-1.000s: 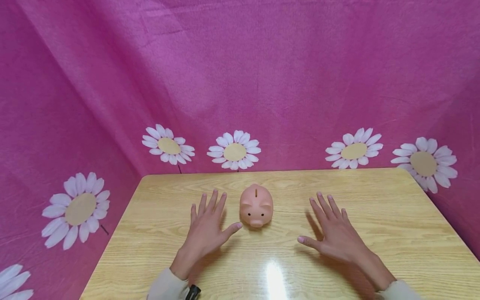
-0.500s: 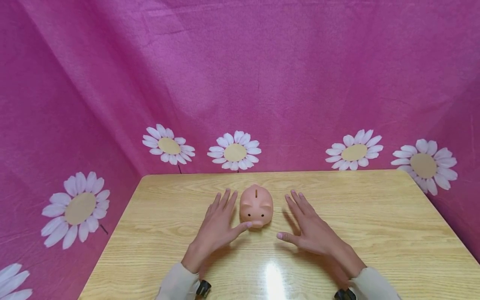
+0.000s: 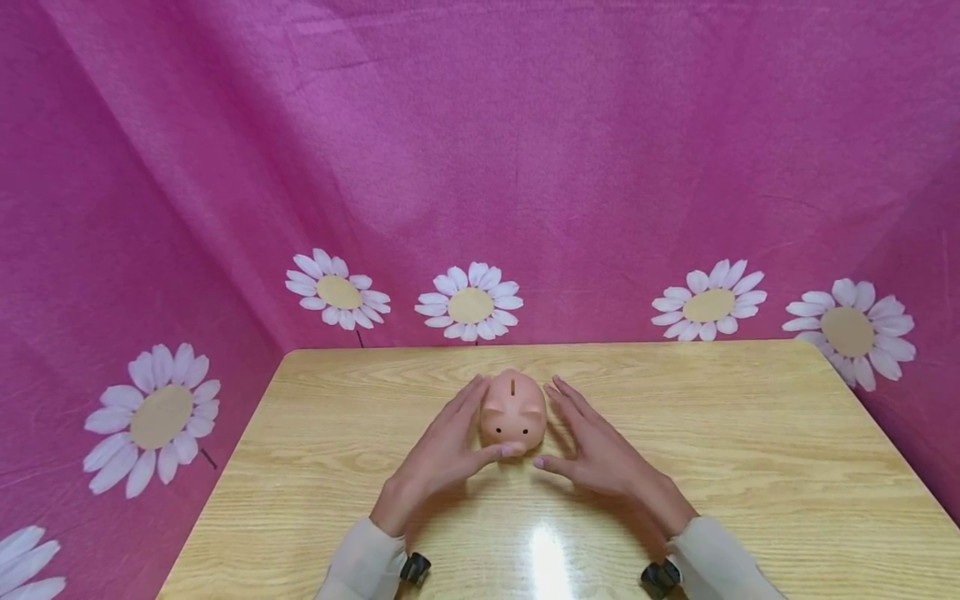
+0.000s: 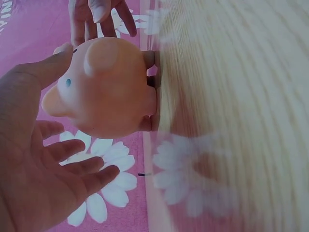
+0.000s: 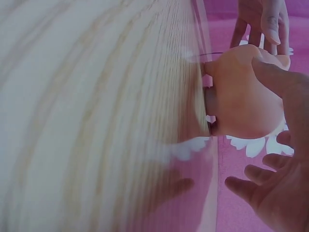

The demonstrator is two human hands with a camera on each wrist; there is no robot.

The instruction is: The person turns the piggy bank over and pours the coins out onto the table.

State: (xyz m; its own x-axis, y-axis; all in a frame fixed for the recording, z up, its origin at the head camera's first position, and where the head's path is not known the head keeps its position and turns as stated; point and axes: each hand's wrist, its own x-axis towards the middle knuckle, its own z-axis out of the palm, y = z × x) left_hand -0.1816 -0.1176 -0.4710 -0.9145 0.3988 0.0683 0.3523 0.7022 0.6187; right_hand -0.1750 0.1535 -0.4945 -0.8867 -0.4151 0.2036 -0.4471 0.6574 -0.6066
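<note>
A pink piggy bank (image 3: 513,412) with a coin slot on its back stands on the wooden table, its snout towards me. On its left side is my left hand (image 3: 446,450), fingers extended along its flank and thumb overlapping the snout in the head view. My right hand (image 3: 600,454) flanks it from the other side, fingertips close to its body and thumb just in front of it. Both wrist views show the piggy bank (image 4: 113,92) on its short feet between the two hands, with the fingers loosely spread and not wrapped round it.
Pink cloth (image 3: 570,167) with printed white daisies hangs behind the table and along its sides. The table (image 3: 750,433) has a glossy wood-grain top with a bright light reflection near the front. Black bands (image 3: 416,568) sit at both wrists.
Both hands have moved inward from either side, the right one farther, and now frame the piggy bank closely. The piggy bank has stayed in place.
</note>
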